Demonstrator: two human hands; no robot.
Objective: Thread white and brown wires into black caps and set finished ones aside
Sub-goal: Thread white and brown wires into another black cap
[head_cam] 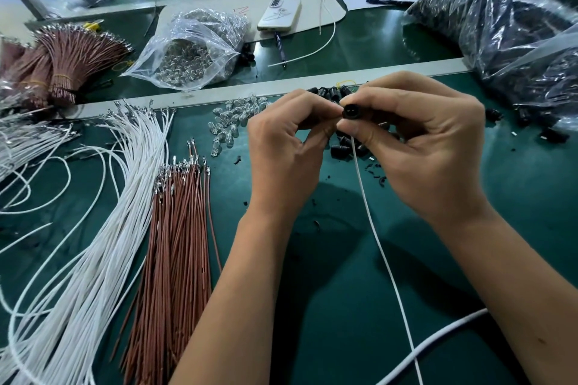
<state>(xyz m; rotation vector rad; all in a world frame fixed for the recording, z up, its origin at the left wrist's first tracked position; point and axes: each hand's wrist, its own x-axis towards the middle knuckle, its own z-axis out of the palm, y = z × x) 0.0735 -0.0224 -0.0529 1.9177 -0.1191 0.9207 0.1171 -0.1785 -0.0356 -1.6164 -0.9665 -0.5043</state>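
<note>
Above the green mat (391, 259), near its far edge, both hands meet around one black cap (351, 111), which serves as the landmark for everything else. Right of the cap, the right hand (428, 147) pinches it between curled thumb and forefinger, its two-holed face turned toward the camera, probably so the holes can be seen while feeding. Left of the cap, the left hand (291, 141) has its fingertips curled in against the cap's face; whether they pinch a wire end there I cannot tell. Below the cap, a single white wire (375, 234) hangs from it down toward the near edge, so this wire looks already seated and the brown one seems to be next. Just behind and beneath the cap lies a heap of loose black caps (344, 147). Well to the left of the cap, the brown wires (175, 244) and, farther left, the white wires (93, 259) lie fanned out with terminals pointing away, within easy reach of the left hand.
</note>
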